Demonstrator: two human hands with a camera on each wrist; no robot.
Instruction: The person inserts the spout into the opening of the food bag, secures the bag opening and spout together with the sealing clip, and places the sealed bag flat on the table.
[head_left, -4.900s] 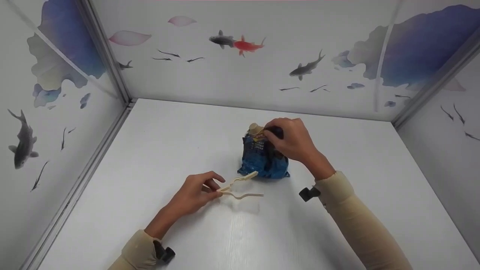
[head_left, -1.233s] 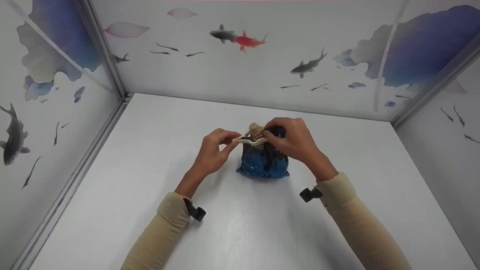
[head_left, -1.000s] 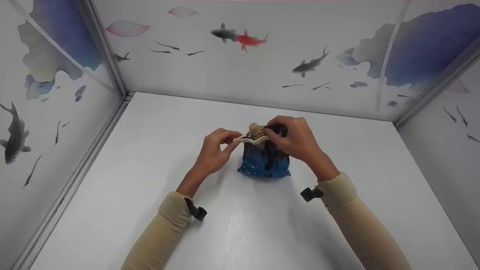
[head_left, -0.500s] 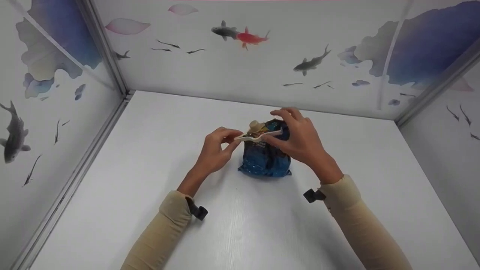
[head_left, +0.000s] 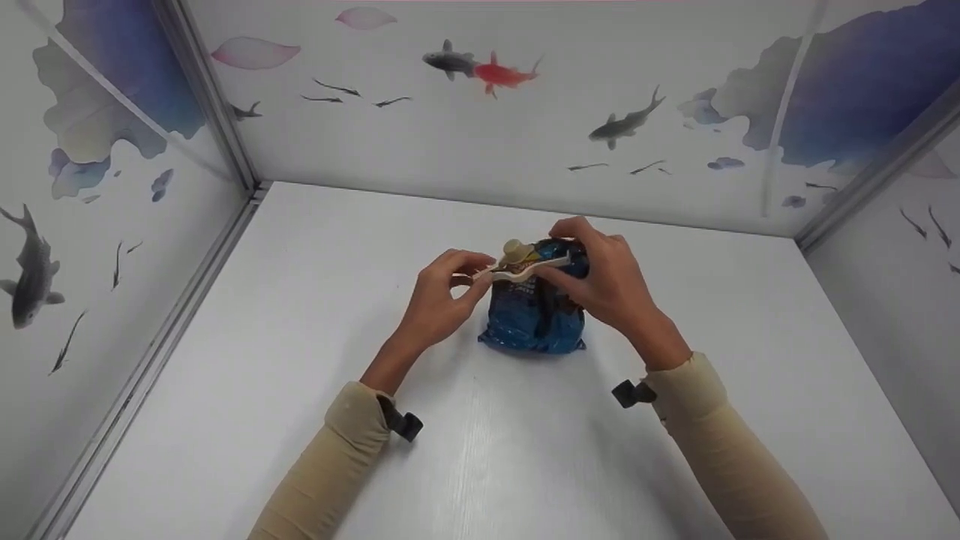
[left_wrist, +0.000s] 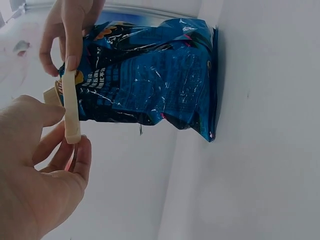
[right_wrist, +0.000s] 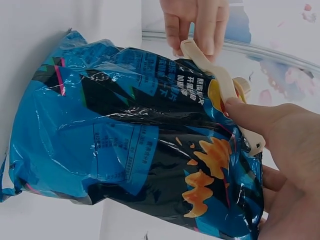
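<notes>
A blue snack bag stands upright on the table, its top gathered in a cream bag clip with a round capped spout. My left hand pinches the left end of the clip between thumb and fingers. With the thumb on the clip's front bar, my right hand grips its right part, fingers behind the bag's top corner. In the right wrist view that thumb presses the wavy bar against the printed film. The left wrist view has the clip edge-on across the bag's mouth.
The white table is bordered by a back wall and side walls painted with fish and leaves. A metal rail runs along the left edge. Black wrist mounts sit at both cuffs.
My left hand has brought the clip up from in front of the bag to its top. My right hand has shifted from pinching the bag's top corner to gripping the clip's right part.
</notes>
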